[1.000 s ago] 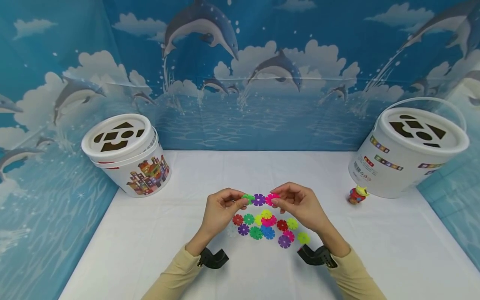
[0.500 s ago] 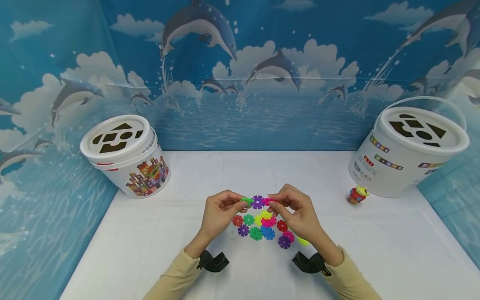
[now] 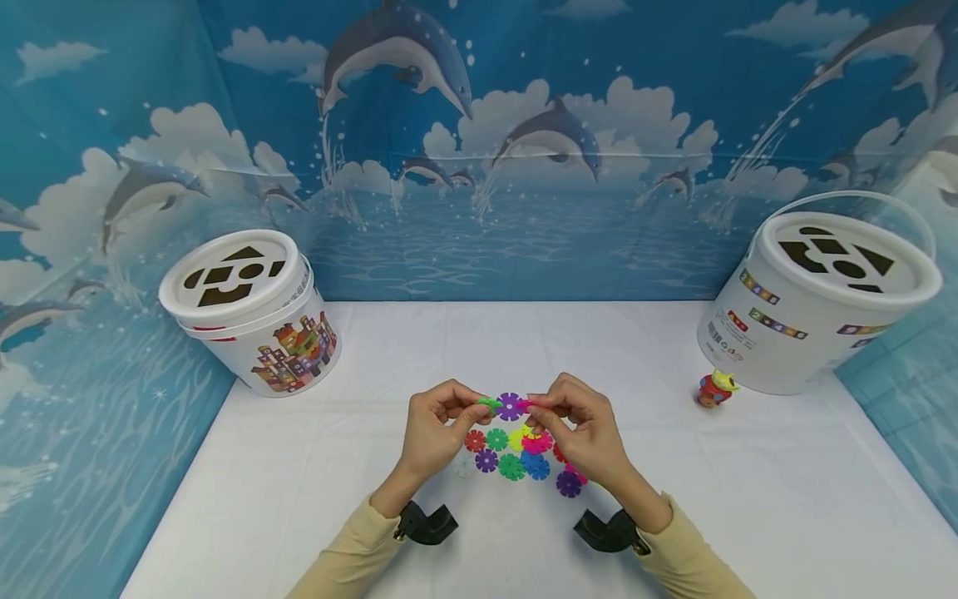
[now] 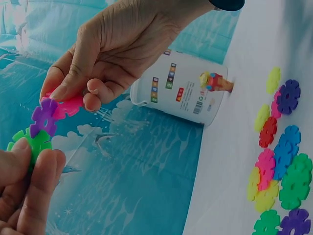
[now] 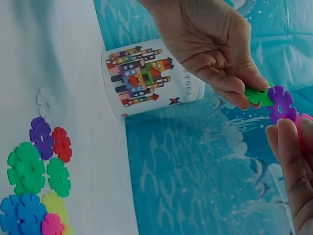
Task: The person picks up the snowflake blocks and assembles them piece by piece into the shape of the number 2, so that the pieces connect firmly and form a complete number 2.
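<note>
Three snowflake discs form a row held up between the hands. My left hand (image 3: 441, 420) pinches the green disc (image 4: 33, 144) at one end between thumb and fingers. At the other end my right hand (image 3: 584, 424) pinches the pink disc (image 4: 68, 106). The purple disc (image 3: 511, 407) sits between them, slotted edge to edge with the green one and meeting the pink one. Below the hands, loose snowflake discs lie on the white table, among them a red one (image 3: 475, 441), a blue pair (image 3: 535, 465) and a green one (image 3: 512, 467). My right hand and forearm hide some discs.
A white lidded bucket (image 3: 250, 312) stands at the left back of the table (image 3: 397, 349). Another bucket (image 3: 812, 304) with a raised handle is at the right. Near it stands a small toy figure (image 3: 716, 388). A dolphin-print cloth (image 3: 494, 233) hangs behind.
My right hand has moved left and slightly down, covering more of the loose discs. The green and pink discs have turned from face-on to nearly edge-on. My left hand has barely moved.
</note>
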Tool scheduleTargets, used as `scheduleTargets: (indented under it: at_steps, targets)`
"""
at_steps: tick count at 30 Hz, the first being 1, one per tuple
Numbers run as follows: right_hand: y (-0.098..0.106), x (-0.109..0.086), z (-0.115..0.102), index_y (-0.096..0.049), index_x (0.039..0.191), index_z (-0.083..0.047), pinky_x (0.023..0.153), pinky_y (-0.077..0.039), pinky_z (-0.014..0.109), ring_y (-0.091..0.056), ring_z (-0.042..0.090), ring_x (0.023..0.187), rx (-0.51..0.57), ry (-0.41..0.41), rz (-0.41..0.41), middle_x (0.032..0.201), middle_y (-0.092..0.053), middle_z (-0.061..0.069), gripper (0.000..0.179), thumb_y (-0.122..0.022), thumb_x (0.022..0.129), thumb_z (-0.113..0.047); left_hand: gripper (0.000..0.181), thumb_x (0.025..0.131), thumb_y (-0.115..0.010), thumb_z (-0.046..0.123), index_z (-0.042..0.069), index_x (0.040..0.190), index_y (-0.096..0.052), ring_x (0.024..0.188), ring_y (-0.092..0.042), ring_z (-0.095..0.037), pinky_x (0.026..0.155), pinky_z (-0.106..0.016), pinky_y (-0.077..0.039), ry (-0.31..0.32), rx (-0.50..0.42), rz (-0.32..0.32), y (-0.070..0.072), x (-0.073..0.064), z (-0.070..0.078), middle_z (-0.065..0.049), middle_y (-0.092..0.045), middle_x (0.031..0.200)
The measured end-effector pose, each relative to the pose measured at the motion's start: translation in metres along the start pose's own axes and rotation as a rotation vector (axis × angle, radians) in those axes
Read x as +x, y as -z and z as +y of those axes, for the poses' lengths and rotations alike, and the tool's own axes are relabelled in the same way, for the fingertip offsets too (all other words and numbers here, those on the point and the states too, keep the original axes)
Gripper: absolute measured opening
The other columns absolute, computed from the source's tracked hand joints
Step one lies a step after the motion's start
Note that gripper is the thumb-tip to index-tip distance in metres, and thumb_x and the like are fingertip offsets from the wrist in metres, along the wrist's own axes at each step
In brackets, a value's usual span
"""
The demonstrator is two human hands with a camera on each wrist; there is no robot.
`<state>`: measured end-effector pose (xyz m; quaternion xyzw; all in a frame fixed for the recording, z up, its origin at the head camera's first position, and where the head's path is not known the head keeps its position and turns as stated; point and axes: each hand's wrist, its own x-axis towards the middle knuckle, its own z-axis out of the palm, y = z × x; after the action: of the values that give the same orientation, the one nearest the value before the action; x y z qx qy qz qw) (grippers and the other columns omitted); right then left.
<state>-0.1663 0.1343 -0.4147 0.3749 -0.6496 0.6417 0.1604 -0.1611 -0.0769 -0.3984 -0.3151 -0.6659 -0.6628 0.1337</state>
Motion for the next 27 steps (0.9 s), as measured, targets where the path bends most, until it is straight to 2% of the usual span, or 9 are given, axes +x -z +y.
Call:
scheduleTargets:
  at_steps: [5,10,15,19,21,22,27]
  targets:
    - [0.001,0.001,0.001,-0.062,0.092,0.007,0.057,-0.055,0.028,-0.066,0.017,0.067,-0.008,-0.029,0.004,0.080,-0.056,0.012,0.022,-0.061,0.078,0.024,0.009,0.081,-0.059,-0.022,-0.013,0.085,-0.059,0.064,-0.065,-0.037,0.063,-0.038,-0.056,0.007,-0.010,0.019,-0.003,0.000,0.000,-0.026,-0.065,0.078]
    - [0.003,0.001,0.001,-0.062,0.096,0.007,0.058,-0.055,0.029,-0.066,0.017,0.069,-0.016,-0.082,0.000,0.083,-0.056,0.012,0.021,-0.060,0.081,0.022,0.008,0.083,-0.060,-0.019,-0.013,0.089,-0.059,0.066,-0.065,-0.041,0.065,-0.038,-0.056,0.050,-0.026,0.009,-0.003,0.001,0.000,-0.026,-0.065,0.080]
    - [0.006,0.001,0.001,-0.063,0.101,0.005,0.059,-0.056,0.032,-0.066,0.018,0.071,-0.049,-0.125,-0.032,0.086,-0.059,0.013,0.023,-0.061,0.082,0.018,0.008,0.084,-0.062,-0.013,-0.011,0.092,-0.063,0.069,-0.066,-0.039,0.067,-0.037,-0.056,0.102,0.006,-0.015,0.000,0.001,0.000,-0.022,-0.067,0.081]
    - [0.016,0.000,0.000,-0.065,0.109,0.000,0.061,-0.056,0.032,-0.066,0.018,0.074,-0.129,-0.186,-0.061,0.092,-0.063,0.007,0.028,-0.061,0.085,0.014,0.008,0.085,-0.065,-0.007,-0.006,0.093,-0.066,0.071,-0.068,-0.031,0.068,-0.036,-0.056,0.119,0.028,-0.020,0.008,-0.002,-0.017,-0.015,-0.069,0.083]
    - [0.024,-0.001,0.000,-0.064,0.112,0.001,0.061,-0.056,0.032,-0.066,0.016,0.076,-0.155,-0.208,-0.063,0.094,-0.064,0.005,0.029,-0.060,0.085,0.014,0.008,0.085,-0.065,-0.007,-0.005,0.093,-0.067,0.071,-0.068,-0.029,0.068,-0.036,-0.056,0.121,0.027,-0.005,0.012,-0.001,-0.018,-0.014,-0.069,0.083]
    - [0.028,-0.002,-0.001,-0.064,0.112,0.002,0.061,-0.056,0.032,-0.066,0.016,0.077,-0.167,-0.218,-0.056,0.095,-0.065,0.004,0.030,-0.060,0.085,0.015,0.007,0.086,-0.065,-0.007,-0.006,0.093,-0.067,0.071,-0.068,-0.026,0.069,-0.036,-0.056,0.123,0.019,0.006,0.013,-0.001,-0.018,-0.015,-0.069,0.083]
    - [0.050,-0.012,0.001,-0.062,0.111,0.004,0.058,-0.056,0.034,-0.066,0.014,0.075,-0.255,-0.292,-0.013,0.094,-0.066,0.008,0.029,-0.059,0.085,0.016,0.006,0.085,-0.063,-0.011,-0.012,0.091,-0.065,0.070,-0.067,-0.023,0.068,-0.036,-0.056,0.139,0.018,0.045,0.017,0.007,0.002,-0.022,-0.067,0.083]
